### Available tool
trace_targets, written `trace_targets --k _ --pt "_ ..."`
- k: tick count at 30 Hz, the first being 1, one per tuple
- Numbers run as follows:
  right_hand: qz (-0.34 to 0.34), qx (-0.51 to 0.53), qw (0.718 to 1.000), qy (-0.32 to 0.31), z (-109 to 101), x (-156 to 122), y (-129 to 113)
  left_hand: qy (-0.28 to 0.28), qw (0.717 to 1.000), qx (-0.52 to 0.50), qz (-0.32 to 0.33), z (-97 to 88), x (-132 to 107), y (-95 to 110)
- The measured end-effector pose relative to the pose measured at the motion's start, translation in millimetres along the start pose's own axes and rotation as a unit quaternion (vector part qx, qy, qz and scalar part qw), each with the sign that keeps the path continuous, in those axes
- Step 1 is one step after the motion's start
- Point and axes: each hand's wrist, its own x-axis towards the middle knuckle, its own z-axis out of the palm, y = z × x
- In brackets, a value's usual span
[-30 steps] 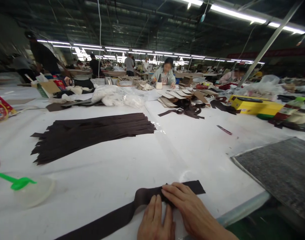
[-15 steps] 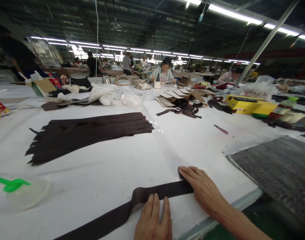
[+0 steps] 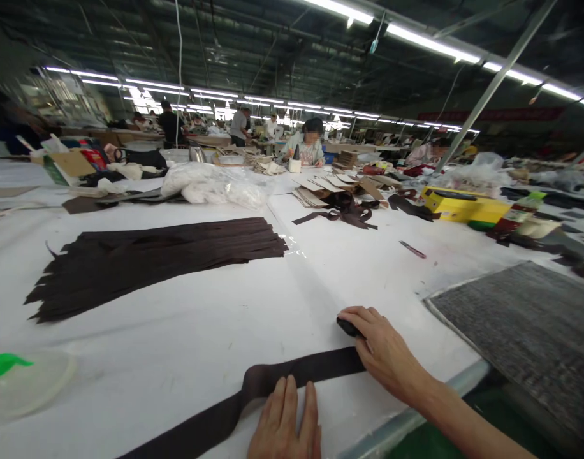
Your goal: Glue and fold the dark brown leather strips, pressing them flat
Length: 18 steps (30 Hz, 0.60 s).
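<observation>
A long dark brown fabric strip [image 3: 196, 424] runs across the white table near its front edge, with a raised fold in its middle. My left hand [image 3: 288, 424] lies flat on the strip beside this fold, its fingers stretched out. At the strip's right end, my right hand [image 3: 385, 347] curls its fingers over a small black rounded object [image 3: 348, 326], mostly hidden under the palm, so its kind cannot be told. Farther back on the left lies a thick bundle of similar dark strips [image 3: 158, 261].
A clear bowl [image 3: 38, 389] with a green handled tool [image 3: 5, 365] stands at the left. A small cutter [image 3: 412, 249] lies right of centre. Behind are plastic bags [image 3: 210, 183], stacked pieces [image 3: 315, 191] and a yellow box [image 3: 464, 205]. A grey textured mat [image 3: 526, 319] lies right; a person works opposite.
My right hand has risen a little, and more of the black object shows beneath its fingers. My left hand stays on the strip. The view has shifted slightly to the right.
</observation>
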Motion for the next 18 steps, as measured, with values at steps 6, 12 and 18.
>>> trace_targets --k 6,12,18 --pt "0.111 0.054 0.992 -0.035 19 10 -49 -0.022 1.0 0.006 0.005 -2.3 0 0" --pt "0.127 0.075 0.987 -0.058 21 18 -39 -0.02 1.0 0.003 0.004 -1.0 0 1" --pt "0.117 0.071 0.988 -0.065 20 17 -40 -0.029 1.0 0.006 0.0 -0.1 -1 1"
